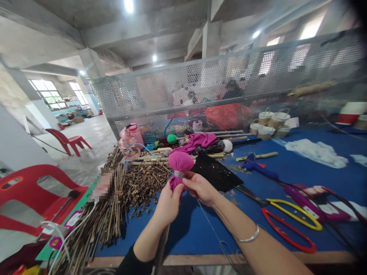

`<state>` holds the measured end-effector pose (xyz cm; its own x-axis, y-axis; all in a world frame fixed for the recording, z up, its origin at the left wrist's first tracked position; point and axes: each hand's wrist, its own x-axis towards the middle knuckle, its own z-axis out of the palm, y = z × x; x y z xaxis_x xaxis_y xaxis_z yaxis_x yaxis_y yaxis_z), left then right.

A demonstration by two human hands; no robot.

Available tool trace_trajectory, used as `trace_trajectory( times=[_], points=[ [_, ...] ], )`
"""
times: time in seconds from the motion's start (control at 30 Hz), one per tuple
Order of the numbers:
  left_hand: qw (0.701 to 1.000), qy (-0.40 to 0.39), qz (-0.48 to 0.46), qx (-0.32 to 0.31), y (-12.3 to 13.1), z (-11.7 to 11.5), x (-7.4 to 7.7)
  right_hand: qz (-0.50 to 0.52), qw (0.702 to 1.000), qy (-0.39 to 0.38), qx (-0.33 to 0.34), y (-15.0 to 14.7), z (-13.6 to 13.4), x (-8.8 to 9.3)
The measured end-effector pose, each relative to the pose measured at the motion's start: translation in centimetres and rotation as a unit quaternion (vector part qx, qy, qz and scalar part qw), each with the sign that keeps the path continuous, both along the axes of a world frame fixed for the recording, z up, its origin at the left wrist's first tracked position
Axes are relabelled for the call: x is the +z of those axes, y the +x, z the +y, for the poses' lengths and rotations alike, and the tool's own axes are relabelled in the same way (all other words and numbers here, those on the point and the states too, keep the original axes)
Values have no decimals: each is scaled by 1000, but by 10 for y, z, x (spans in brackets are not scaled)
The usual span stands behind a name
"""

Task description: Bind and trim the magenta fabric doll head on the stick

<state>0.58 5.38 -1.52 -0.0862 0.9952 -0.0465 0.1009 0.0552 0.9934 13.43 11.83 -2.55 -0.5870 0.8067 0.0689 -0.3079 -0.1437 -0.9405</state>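
The person's two hands meet above a blue table (195, 238), in front of its near edge, with the magenta cloth ball (181, 162) raised between them. The left hand (167, 202) pinches the gathered cloth below the ball, thumb and fingers closed on it; the right hand (200, 186) is clamped on the same gathers from the other side, just under a pale band (179, 173). A thin cord (209, 219) hangs below the right hand.

Things crowd the space around. Dried seed heads (147, 175) and long stems (110, 217) cover the table to the left. A black sheet (216, 172) lies just beyond the right hand, and the scissors (263, 203) point their blades toward it. A blue glue gun (259, 166) lies farther right, near crumpled white plastic (317, 151). Behind the ball, magenta cloth (200, 142) and sticks fill the back of the table, with a perforated metal screen (120, 105) beyond.

Counted, there is one ball in the hands, plus one green ball (171, 139) and one white ball (227, 145) at the back; one pair of scissors; one glue gun; at least five small baskets (266, 132) clustered together; and two red chairs (43, 175) on the left. The stems overlap too much to count.
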Motion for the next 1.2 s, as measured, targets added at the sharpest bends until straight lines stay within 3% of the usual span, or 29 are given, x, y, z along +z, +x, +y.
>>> trace_trajectory(
  times=[0.1, 0.3, 0.47, 0.57, 0.63, 0.7, 0.77, 0.8, 0.87, 0.93, 1.03, 1.2],
  points=[
    [993, -56, -98, -44, -8, 5, -1, 22, 999, -48, -5, -4, -3, 0],
    [979, -60, -175, -83, -15, 4, 4, 30, 994, -100, 32, -2, -5, 6],
    [922, -144, -281, -223, -16, -1, 0, 22, 987, -108, 116, 6, -2, 1],
    [904, -192, -278, -262, -18, 2, -8, 1, 990, -90, 107, 8, 0, -3],
    [937, -178, -217, -208, -21, 7, -8, 3, 994, -79, 78, 7, 2, -5],
    [974, -114, -168, -95, -25, 13, -2, 4, 996, -72, 56, 4, 2, -6],
    [989, -42, -142, 0, -26, 18, 9, -2, 998, -52, 37, -2, 0, -5],
    [992, -21, -121, 9, -25, 19, 14, -5, 999, -39, 28, -4, -2, -4],
    [998, -17, -50, -35, -19, 18, 21, -11, 1000, -15, 16, -9, -6, -1],
    [997, -37, 13, -63, -10, 13, 20, -14, 1000, -3, 12, -12, -10, 3],
    [998, -25, 49, -16, 1, 5, 8, -17, 1000, -2, -1, -11, -13, 8],
    [997, 29, -6, 69, 6, -1, -8, -41, 999, -14, 3, -3, -9, 9]
  ],
)
